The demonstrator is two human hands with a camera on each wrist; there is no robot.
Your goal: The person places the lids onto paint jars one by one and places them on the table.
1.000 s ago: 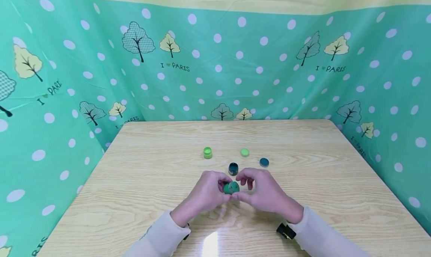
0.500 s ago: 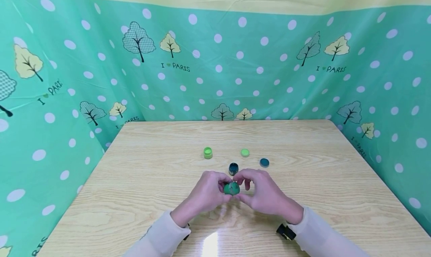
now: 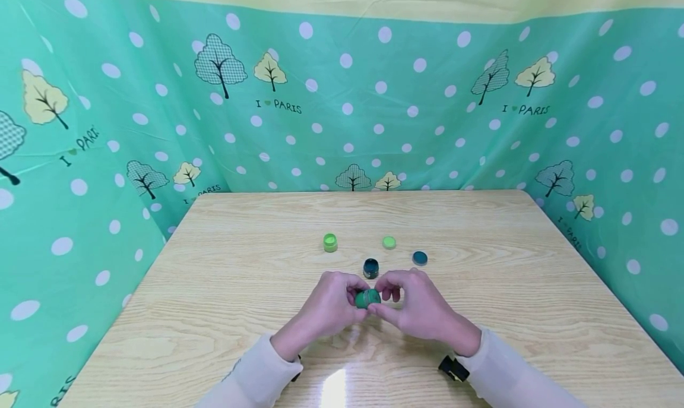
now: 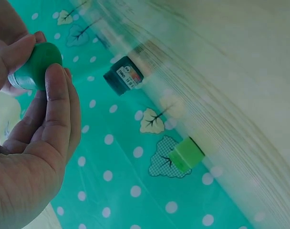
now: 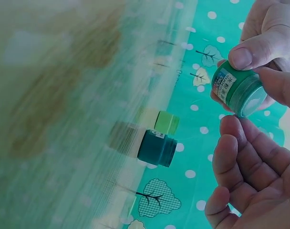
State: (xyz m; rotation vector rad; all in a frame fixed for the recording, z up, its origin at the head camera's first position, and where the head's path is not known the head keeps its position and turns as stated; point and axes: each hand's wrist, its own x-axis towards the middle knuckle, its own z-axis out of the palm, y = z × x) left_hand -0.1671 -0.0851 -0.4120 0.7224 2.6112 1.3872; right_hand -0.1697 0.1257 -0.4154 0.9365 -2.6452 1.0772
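Observation:
My left hand point(image 3: 331, 304) grips a small green paint jar point(image 5: 227, 86) by its body, lying sideways, with the thumb over its label. The jar's rounded green end point(image 4: 48, 59) shows between my left fingers in the left wrist view. At the other end of the jar, my right hand point(image 3: 422, 307) pinches the lid point(image 5: 252, 99) between thumb and fingertips. Just beyond the hands, an uncovered dark teal paint jar point(image 3: 370, 269) stands upright. Farther back and to the left is an uncovered light green paint jar point(image 3: 330, 243).
A light green lid point(image 3: 389, 242) and a dark teal lid point(image 3: 420, 258) lie on the wooden table point(image 3: 240, 265), right of the standing jars. A green dotted curtain point(image 3: 299, 141) borders the back and sides.
My right fingers reached farther round the green jar's lid half a second ago, and now sit back to the right. The left hand has kept its hold, and the standing jars have not moved.

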